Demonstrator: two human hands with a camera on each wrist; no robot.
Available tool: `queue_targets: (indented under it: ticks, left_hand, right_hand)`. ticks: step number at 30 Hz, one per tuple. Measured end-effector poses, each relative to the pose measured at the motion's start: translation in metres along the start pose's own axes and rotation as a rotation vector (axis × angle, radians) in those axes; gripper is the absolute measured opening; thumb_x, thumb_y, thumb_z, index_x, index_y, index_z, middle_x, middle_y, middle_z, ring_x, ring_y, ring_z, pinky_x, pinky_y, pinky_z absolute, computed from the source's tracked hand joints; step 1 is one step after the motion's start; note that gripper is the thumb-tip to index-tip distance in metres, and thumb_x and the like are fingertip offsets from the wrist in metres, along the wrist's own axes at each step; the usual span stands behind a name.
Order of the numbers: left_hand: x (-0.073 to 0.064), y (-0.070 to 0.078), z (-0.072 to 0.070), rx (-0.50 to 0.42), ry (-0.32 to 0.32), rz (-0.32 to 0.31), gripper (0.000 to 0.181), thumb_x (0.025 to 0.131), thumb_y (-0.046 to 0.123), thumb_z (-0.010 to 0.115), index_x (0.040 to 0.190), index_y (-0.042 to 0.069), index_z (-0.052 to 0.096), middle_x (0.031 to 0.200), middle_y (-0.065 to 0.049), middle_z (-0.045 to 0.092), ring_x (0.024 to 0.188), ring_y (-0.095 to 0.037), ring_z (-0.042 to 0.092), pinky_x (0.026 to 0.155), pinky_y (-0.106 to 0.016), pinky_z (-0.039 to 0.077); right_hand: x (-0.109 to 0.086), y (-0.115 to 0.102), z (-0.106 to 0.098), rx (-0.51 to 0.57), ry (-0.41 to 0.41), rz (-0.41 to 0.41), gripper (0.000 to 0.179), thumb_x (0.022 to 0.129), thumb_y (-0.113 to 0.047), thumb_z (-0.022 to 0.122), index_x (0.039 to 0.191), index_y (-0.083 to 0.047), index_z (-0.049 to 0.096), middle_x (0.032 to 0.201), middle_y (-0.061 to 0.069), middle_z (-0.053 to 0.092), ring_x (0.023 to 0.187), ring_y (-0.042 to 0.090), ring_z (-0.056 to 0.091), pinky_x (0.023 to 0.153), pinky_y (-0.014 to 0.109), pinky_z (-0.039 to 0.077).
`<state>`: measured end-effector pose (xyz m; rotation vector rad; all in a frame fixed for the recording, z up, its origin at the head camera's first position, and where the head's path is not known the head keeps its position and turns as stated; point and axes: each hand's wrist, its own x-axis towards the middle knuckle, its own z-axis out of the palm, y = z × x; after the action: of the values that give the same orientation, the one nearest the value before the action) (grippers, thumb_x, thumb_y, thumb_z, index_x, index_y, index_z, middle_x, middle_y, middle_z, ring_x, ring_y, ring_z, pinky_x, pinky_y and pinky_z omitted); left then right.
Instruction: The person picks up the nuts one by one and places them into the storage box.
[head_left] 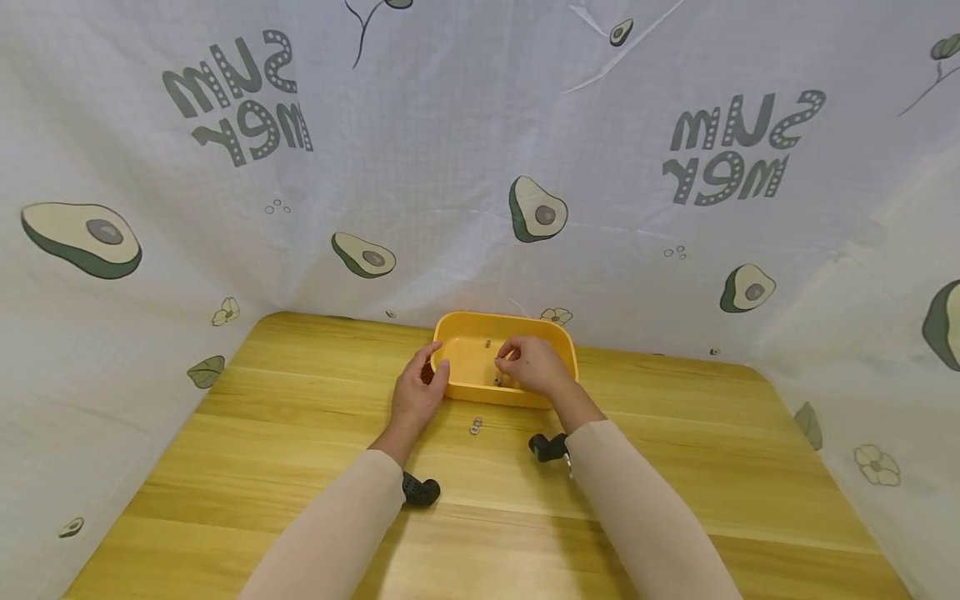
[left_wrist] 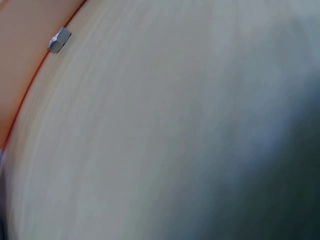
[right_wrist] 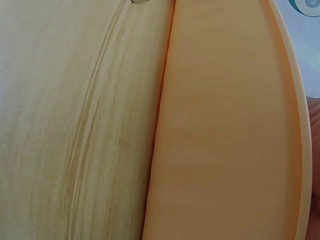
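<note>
A yellow plastic box [head_left: 468, 392] stands near the back of the table. My left hand [head_left: 417, 396] rests against its left end, thumb at the front corner and loosely extended fingers along the left side. Inside the box, my right hand [head_left: 534, 365] pinches a small piece, seemingly a nut, between thumb and fingertips; the fingers mostly hide it. One small metal nut [head_left: 497, 381] lies below those fingertips and another small piece [head_left: 487, 343] lies farther back in the box. On the table before the box are metal hex nuts [head_left: 475, 430]; a hex nut [left_wrist: 60, 40] also shows in the left wrist view.
The wood-grain table [head_left: 300, 433] meets a white patterned cloth [head_left: 450, 167] behind the box and at both sides. Black wrist devices [head_left: 422, 490] sit at both wrists, low over the table.
</note>
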<state>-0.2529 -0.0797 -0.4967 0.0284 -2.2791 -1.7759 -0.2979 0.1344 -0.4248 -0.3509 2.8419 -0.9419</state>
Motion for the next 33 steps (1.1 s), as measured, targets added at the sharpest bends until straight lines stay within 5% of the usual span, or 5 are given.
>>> queue_targets:
  ticks: [23,33]
  left_hand:
    - [0.000,0.001,0.002,-0.008,0.003,0.027,0.043,0.102,0.028,0.063,0.143,0.017,0.060,0.142,-0.011,0.062,0.118,-0.029,0.065,0.102,-0.046,0.054]
    - [-0.002,0.003,0.000,-0.001,0.006,0.015,0.043,0.101,0.028,0.063,0.142,0.017,0.060,0.142,-0.012,0.062,0.119,-0.030,0.064,0.103,-0.047,0.053]
  right_hand:
    - [-0.009,0.000,-0.002,0.001,0.028,0.016,0.023,0.097,-0.030,0.067,0.112,-0.013,0.070,0.096,0.008,0.069,0.067,0.019,0.059,0.060,0.028,0.050]
    - [-0.030,-0.017,-0.004,0.037,0.090,0.009,0.018,0.097,-0.029,0.070,0.110,-0.016,0.071,0.095,0.007,0.068,0.066,0.020,0.055,0.057,0.028,0.046]
